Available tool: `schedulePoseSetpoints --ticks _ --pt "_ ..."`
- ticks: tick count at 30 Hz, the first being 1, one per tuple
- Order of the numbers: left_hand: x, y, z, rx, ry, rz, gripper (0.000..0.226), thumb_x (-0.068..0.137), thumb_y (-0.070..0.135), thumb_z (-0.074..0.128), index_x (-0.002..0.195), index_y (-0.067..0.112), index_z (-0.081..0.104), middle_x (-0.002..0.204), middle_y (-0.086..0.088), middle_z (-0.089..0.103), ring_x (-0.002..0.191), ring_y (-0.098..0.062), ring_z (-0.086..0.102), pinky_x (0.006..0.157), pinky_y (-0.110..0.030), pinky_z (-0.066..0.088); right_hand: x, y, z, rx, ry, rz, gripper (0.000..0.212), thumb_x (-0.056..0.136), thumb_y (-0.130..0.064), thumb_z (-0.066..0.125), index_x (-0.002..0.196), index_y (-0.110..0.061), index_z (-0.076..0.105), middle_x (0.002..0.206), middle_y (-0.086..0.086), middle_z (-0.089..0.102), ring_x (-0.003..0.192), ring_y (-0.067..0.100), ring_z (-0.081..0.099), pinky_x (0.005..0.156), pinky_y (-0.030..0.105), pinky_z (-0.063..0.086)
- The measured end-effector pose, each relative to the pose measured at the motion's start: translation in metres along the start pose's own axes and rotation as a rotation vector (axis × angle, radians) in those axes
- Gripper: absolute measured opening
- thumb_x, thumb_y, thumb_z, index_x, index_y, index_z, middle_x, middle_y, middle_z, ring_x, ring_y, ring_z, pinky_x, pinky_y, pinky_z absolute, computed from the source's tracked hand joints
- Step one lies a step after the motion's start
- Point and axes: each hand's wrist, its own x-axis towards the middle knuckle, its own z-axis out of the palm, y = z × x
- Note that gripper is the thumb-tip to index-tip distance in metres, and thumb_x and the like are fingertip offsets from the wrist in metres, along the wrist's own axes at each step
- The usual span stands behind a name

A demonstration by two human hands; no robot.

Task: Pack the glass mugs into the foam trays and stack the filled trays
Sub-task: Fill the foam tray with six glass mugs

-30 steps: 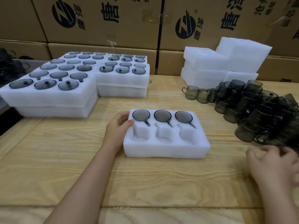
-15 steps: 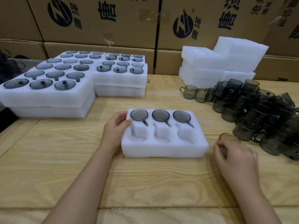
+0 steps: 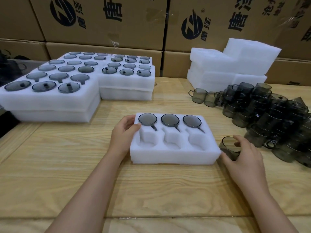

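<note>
A white foam tray [image 3: 173, 155] lies in the middle of the wooden table. Its far row holds three smoky glass mugs [image 3: 170, 120]; the three near pockets are empty. My left hand [image 3: 123, 134] grips the tray's far left corner, thumb on top. My right hand [image 3: 242, 157] is closed around a single smoky glass mug [image 3: 229, 145] just off the tray's right end, low over the table. A heap of loose dark mugs [image 3: 272, 115] lies to the right.
Stacks of filled foam trays [image 3: 50, 101] stand at the far left. Empty foam trays [image 3: 232, 64] are piled at the back right. Cardboard boxes [image 3: 104, 19] wall off the back. A table seam runs near the front edge.
My right hand took a mug from the heap and carried it left to the tray's right end. The left hand stayed on the tray's corner.
</note>
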Motion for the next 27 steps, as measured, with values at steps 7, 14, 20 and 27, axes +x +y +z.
schedulePoseSetpoints --ticks 7,14,20,27 --pt "-0.006 0.020 -0.001 0.022 0.044 0.188 0.024 0.091 0.018 0.055 0.105 0.035 0.064 0.116 0.012 0.064 0.112 -0.004 0.057 0.092 -0.017 0.041 0.010 -0.082 -0.016 0.463 0.066 -0.230 0.059 0.072 -0.024 0.079 0.125 -0.028 0.053 0.111 -0.006 0.058 0.091 0.011 0.055 0.079 0.014 0.043" --pt "-0.023 0.040 0.010 -0.155 -0.111 0.297 0.039 0.095 0.031 0.031 0.121 0.018 0.057 0.117 -0.011 0.065 0.111 -0.020 0.061 0.096 -0.030 0.046 -0.004 -0.167 0.032 0.885 -0.510 -0.460 0.053 0.078 -0.014 0.075 0.117 -0.042 0.052 0.123 -0.011 0.058 0.109 0.011 0.059 0.095 0.030 0.047" --pt "-0.028 0.043 0.016 -0.115 -0.145 0.355 0.027 0.090 0.015 0.042 0.111 0.014 0.058 0.106 -0.009 0.063 0.104 -0.017 0.059 0.095 -0.037 0.046 -0.013 -0.153 0.049 0.678 -0.273 -0.439 0.059 0.073 -0.027 0.078 0.124 -0.038 0.050 0.118 -0.020 0.048 0.116 0.004 0.043 0.094 0.013 0.035" --pt "-0.028 0.045 0.006 -0.020 -0.146 0.425 0.036 0.071 0.026 0.067 0.107 0.022 0.063 0.100 -0.001 0.060 0.095 -0.011 0.056 0.080 -0.024 0.046 -0.013 -0.147 0.046 0.951 -0.463 -0.328 0.047 0.087 -0.010 0.064 0.125 -0.036 0.052 0.112 -0.016 0.058 0.094 0.000 0.057 0.081 0.015 0.047"
